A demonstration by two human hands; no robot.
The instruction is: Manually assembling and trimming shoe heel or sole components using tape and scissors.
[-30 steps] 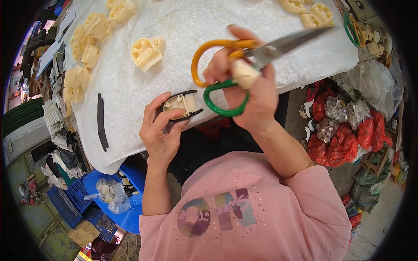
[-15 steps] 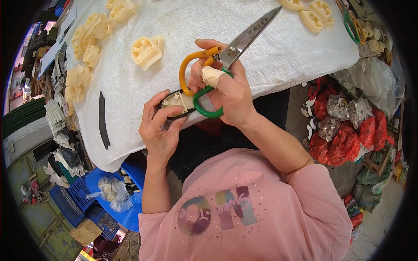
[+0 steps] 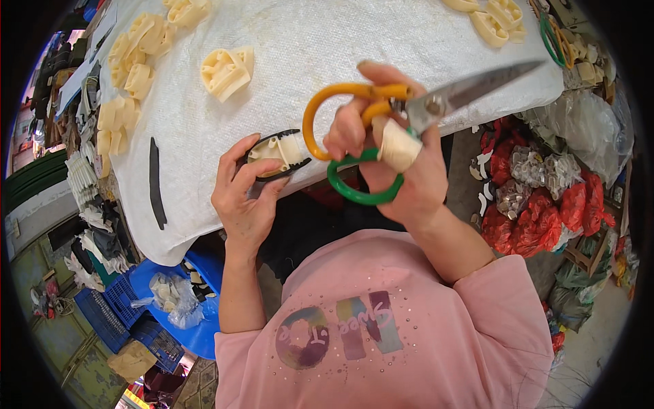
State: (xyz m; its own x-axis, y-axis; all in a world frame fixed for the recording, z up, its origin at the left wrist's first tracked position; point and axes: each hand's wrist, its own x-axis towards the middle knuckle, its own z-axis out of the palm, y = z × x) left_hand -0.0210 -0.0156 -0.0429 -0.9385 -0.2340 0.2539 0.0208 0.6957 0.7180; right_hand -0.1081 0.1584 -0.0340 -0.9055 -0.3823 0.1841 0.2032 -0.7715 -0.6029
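Note:
My left hand (image 3: 245, 187) grips a cream molded plastic piece (image 3: 276, 151) with a black strip (image 3: 291, 170) wrapped round its outside; the strip's two ends stick out past the piece on the right. In my right hand (image 3: 409, 163) are scissors (image 3: 453, 97) with one orange and one green handle, blades pointing to the upper right. A beige wrapping (image 3: 400, 146) covers part of my right thumb. The scissors are apart from the piece. Flat on the white table cover (image 3: 327, 41) lies a separate black strip (image 3: 157, 184), left of my left hand.
Several cream pieces (image 3: 139, 44) lie along the table's left side, one (image 3: 227, 73) nearer the middle, more (image 3: 501, 24) at the far right. A blue tub (image 3: 201, 334) stands below left. Red plastic bags (image 3: 531, 225) lie right of the table.
My right hand has moved right with the scissors, away from the piece, and the blades have swung lower toward the right. My left hand still holds the piece, its strip ends now exposed.

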